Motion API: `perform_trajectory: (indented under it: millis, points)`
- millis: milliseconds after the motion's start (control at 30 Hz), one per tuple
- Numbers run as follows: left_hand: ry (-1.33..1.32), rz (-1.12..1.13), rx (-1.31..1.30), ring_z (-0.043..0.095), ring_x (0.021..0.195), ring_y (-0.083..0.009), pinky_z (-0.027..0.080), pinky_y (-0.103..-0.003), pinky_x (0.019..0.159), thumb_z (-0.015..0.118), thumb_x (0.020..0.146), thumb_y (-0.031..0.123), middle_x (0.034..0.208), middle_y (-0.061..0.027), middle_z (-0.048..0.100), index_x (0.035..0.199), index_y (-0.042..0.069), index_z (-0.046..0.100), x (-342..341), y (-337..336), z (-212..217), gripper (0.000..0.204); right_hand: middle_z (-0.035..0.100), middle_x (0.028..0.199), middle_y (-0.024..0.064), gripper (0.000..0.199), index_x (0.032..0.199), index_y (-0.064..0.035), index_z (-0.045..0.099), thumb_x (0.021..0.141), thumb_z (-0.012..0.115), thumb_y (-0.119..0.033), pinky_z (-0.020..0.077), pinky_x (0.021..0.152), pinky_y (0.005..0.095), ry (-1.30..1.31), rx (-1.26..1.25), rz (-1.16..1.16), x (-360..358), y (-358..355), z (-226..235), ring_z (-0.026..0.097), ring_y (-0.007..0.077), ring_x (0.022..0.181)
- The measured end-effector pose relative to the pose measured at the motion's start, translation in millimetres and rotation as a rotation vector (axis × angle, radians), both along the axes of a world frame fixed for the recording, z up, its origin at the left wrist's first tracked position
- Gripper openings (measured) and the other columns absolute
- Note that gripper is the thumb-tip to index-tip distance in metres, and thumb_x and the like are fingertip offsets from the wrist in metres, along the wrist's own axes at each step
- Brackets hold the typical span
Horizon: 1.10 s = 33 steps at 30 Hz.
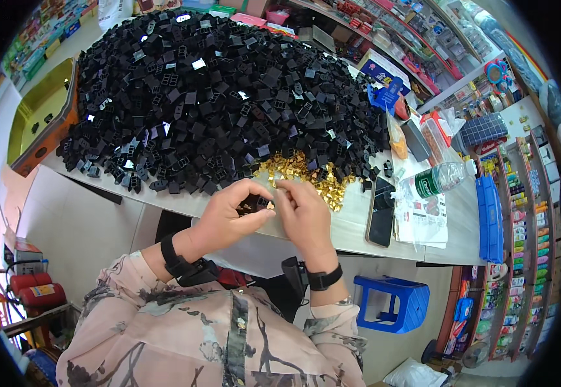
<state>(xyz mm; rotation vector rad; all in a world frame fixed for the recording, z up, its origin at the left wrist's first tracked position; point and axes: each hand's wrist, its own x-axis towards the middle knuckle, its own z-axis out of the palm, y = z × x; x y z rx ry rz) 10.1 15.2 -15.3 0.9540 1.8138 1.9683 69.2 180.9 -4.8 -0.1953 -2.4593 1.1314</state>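
Observation:
My left hand (227, 211) is curled round a small black plastic housing (261, 202), just past the table's near edge. A bit of gold-coloured metal (270, 205) shows at its fingertips. Close beside it, my right hand (305, 216) is closed in a pinch, thumb and fingers together; whatever it grips is too small or hidden to make out. Beyond both hands spreads a big heap of black plastic housings (209, 97). Small gold-coloured metal clips (332, 187) lie in a loose pile at the heap's near right edge.
An orange-and-yellow box (19, 135) holding a few black pieces stands left. At right lie a phone (381, 213), a water bottle (438, 179) and papers (428, 222). A blue stool (393, 303) stands on the floor below. Stocked shelves (519, 238) line the right side.

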Motion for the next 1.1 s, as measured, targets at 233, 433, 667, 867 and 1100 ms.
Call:
perform_trajectory:
  millis: [233,433,667,867,1100]
  points:
    - [0.038,0.022,-0.015,0.059,0.071,-0.0051,0.049,-0.021,0.061,0.061,0.084,0.0,0.102,-0.0031,0.058,0.106,0.004,0.057,0.1,0.6,3.4,0.022,0.06,0.077,0.0058,0.012,0.085,-0.0089,0.064,0.079,0.07,-0.017,0.0484,0.056,0.0332,0.022,0.329,-0.086,6.6,-0.3,1.5,0.061,0.0235,0.066]
    - [0.039,0.013,-0.048,0.06,0.072,-0.0057,0.052,-0.023,0.064,0.056,0.085,0.0,0.098,-0.0042,0.062,0.112,0.003,0.056,-2.0,1.0,-2.9,0.027,0.062,0.072,0.0038,0.011,0.086,-0.0046,0.064,0.081,0.07,-0.012,0.048,0.056,0.0262,-0.064,0.403,-0.094,8.3,5.2,7.0,0.062,0.0148,0.062]
    - [-0.125,-0.095,-0.066,0.06,0.071,-0.006,0.053,-0.023,0.065,0.053,0.087,0.001,0.093,-0.0048,0.064,0.119,0.005,0.056,-0.9,4.1,7.9,0.032,0.064,0.082,0.0004,0.008,0.091,-0.0014,0.063,0.089,0.063,-0.01,0.0462,0.06,0.0195,0.015,-0.393,-0.014,17.0,3.1,6.0,0.06,0.0063,0.069]
    - [-0.242,-0.101,-0.12,0.06,0.075,-0.0073,0.051,-0.023,0.069,0.057,0.086,0.003,0.094,-0.0038,0.064,0.119,0.005,0.056,-1.2,2.4,9.5,0.033,0.063,0.084,0.0002,0.009,0.097,-0.0015,0.061,0.09,0.061,-0.008,0.0462,0.062,0.018,-0.012,-0.673,-0.019,21.9,5.5,2.7,0.059,0.0049,0.075]
    - [0.258,0.006,-0.141,0.057,0.086,-0.0089,0.046,-0.024,0.074,0.068,0.082,0.007,0.095,-0.0033,0.062,0.113,0.004,0.059,-1.4,5.1,1.5,0.033,0.061,0.083,-0.001,0.009,0.097,-0.001,0.061,0.09,0.061,-0.006,0.0435,0.061,0.0175,0.08,-0.66,0.144,25.2,-11.3,-3.2,0.053,0.0032,0.068]
